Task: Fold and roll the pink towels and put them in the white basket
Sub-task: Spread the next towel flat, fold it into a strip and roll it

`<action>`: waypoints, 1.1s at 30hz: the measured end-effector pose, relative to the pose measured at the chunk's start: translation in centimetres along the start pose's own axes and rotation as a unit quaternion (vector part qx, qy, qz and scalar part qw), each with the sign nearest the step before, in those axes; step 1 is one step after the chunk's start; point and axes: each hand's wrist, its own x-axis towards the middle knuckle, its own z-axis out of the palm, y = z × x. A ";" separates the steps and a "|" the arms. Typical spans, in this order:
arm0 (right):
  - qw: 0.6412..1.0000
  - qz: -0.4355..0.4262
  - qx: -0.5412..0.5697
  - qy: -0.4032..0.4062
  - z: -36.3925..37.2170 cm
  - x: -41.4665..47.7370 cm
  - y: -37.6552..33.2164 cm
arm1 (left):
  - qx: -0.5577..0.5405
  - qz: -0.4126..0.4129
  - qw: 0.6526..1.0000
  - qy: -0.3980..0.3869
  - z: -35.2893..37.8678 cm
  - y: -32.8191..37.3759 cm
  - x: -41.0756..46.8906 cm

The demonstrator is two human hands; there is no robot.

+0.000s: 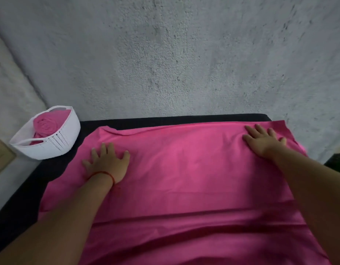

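A large pink towel [184, 169] lies spread across the black table [56, 169], with a fold line running across it near me. My left hand [107, 162] presses flat on the towel's left part, fingers spread, a red thread round the wrist. My right hand [262, 139] lies flat with fingers spread near the towel's far right corner. The white basket [58, 142] stands at the table's far left corner, and a rolled pink towel [46, 125] sits inside it.
A rough grey wall [184, 54] rises directly behind the table. The towel's right edge hangs over the table's right side. Something dark green [337, 161] shows at the right, beyond the table.
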 end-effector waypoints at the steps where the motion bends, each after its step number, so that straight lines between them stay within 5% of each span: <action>1: 1.000 0.011 0.002 0.004 0.3 0.6 -0.2 | 0.002 -0.002 1.000 -0.011 -0.2 0.1 0.1; 12: 0.997 -0.027 0.027 -0.069 0.7 6.9 2.7 | 0.121 -0.021 0.988 -0.092 -1.8 -2.3 14.0; 19: 0.994 -0.025 -0.001 -0.108 -1.1 6.8 0.4 | 0.141 -0.034 0.986 -0.082 -3.1 0.0 10.7; 25: 0.995 -0.041 0.003 -0.093 -0.5 8.9 0.3 | 0.136 -0.048 0.987 -0.073 -2.7 -0.4 12.7; 33: 0.993 -0.115 -0.004 0.013 -0.4 7.0 0.4 | 0.001 -0.040 0.999 -0.024 -1.2 -1.2 13.3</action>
